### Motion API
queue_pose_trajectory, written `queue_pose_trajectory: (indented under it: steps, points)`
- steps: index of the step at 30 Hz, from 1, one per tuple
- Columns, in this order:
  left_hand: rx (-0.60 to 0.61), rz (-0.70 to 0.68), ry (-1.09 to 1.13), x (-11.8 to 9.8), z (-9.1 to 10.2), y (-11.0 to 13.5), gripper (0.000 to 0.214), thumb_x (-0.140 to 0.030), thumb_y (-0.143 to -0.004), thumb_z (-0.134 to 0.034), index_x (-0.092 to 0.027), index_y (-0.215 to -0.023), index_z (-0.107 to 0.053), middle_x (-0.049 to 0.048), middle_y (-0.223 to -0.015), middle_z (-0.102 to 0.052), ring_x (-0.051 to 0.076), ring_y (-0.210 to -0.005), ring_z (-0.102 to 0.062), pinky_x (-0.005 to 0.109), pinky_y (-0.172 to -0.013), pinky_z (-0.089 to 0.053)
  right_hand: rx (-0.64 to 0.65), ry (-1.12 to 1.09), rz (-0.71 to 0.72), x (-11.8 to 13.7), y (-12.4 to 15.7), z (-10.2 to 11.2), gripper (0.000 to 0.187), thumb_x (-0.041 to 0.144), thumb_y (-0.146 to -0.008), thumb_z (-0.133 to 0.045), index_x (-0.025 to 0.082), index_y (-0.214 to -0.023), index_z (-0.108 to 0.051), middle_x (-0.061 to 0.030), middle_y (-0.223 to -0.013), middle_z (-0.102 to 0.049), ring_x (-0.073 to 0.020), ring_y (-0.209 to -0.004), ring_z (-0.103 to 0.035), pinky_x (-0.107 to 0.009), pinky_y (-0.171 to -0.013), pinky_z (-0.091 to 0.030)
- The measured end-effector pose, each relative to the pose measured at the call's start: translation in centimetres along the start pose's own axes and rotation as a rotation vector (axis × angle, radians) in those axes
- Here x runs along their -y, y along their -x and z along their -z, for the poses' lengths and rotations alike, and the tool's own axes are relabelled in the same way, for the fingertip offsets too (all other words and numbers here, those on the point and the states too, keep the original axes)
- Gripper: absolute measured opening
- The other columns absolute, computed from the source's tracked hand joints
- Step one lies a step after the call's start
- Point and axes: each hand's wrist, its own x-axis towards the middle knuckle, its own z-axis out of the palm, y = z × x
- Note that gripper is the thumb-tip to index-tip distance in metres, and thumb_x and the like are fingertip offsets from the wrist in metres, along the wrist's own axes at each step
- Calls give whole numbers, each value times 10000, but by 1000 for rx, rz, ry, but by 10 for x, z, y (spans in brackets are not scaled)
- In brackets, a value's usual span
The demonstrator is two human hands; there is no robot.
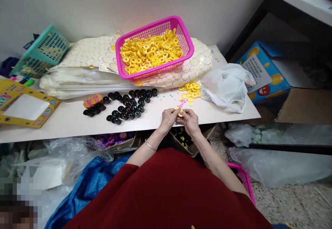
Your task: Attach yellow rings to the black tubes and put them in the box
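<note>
White worktable against a pale wall, cluttered; shelving and a printed blue box off at 3 o'clock, plastic bags on the floor below. Both hands meet at the near table edge, dead centre of view. Left hand and right hand pinch one small yellow ring between thumbs and fingertips, fingers curled in on it; which hand bears the grip I cannot tell, the piece is mostly hidden. From the hands, at 12 o'clock, a pink basket sits heaped with yellow rings, resting on stacked sticker sheets of round labels. At 1 o'clock, near the hands, a small loose pile of rings with tiny coloured dots scattered beside it. At 10 o'clock, a cluster of black caps lying in rough rows, some showing coloured faces. A teal basket lies tipped at 10 o'clock, farther out; a yellow card frame at 9 o'clock. Judgement on progress: the black cluster reads as finished or part-finished work, a few dozen at most, while the basket remains near full, so most of the batch looks untouched.
</note>
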Motion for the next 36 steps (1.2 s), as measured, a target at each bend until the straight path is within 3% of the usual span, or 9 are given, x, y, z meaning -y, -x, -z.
queue_pose_trajectory:
  steps: [6, 11, 19, 23, 28, 32, 36]
  points:
    - [168, -8, 99, -12, -9, 26, 399, -509, -648, -704, -117, -644, -625, -13, -640, -546, 75, -592, -482, 191, -529, -381, -44, -64, 95, 3, 32, 13, 312, 378, -690, -715, 192, -857, -528, 60, -718, -631, -70, -527, -610, -195, -486, -537]
    - [332, -3, 212, -18, -22, 58, 374, -411, -571, -798, -120, -769, -671, -7, -761, -580, 81, -664, -544, 213, -605, -442, -79, -96, 160, 9, 71, 36, 289, 346, -708, -708, 192, -904, -563, 43, -768, -637, -56, -539, -596, -171, -481, -521]
    - [576, -183, 11, -4, -35, 99, 305, -373, -594, -813, -191, -831, -754, 31, -866, -641, 135, -818, -586, 270, -741, -480, -23, -121, -22, 19, 128, 89, 359, 377, -641, -785, 203, -887, -590, 33, -762, -635, -97, -579, -628, -226, -492, -568]
    - [600, -240, -84, 3, -39, 113, 265, -386, -638, -786, -203, -828, -763, 32, -808, -653, 141, -806, -589, 278, -753, -477, -36, -63, -65, 14, 143, 104, 400, 407, -634, -789, 197, -919, -603, 30, -748, -634, -103, -593, -632, -245, -502, -585]
    - [633, -183, -83, 5, -37, 120, 345, -346, -569, -827, -190, -868, -756, 39, -839, -660, 150, -801, -597, 288, -748, -487, -17, -46, -96, 8, 149, 106, 420, 436, -641, -777, 191, -957, -648, 23, -757, -634, -92, -585, -615, -269, -532, -605]
    - [623, -81, -31, 4, -32, 124, 312, -307, -567, -815, -164, -837, -753, 43, -834, -650, 129, -736, -581, 272, -689, -484, 35, -4, -104, 2, 148, 105, 386, 449, -637, -777, 178, -892, -679, 13, -749, -639, -101, -578, -622, -280, -529, -608]
    - [564, 19, -54, 9, -29, 126, 278, -295, -536, -818, -123, -741, -741, 36, -758, -624, 108, -659, -542, 247, -609, -453, 2, 40, -58, -11, 146, 101, 337, 442, -653, -763, 166, -829, -685, 7, -715, -635, -100, -536, -610, -237, -449, -572]
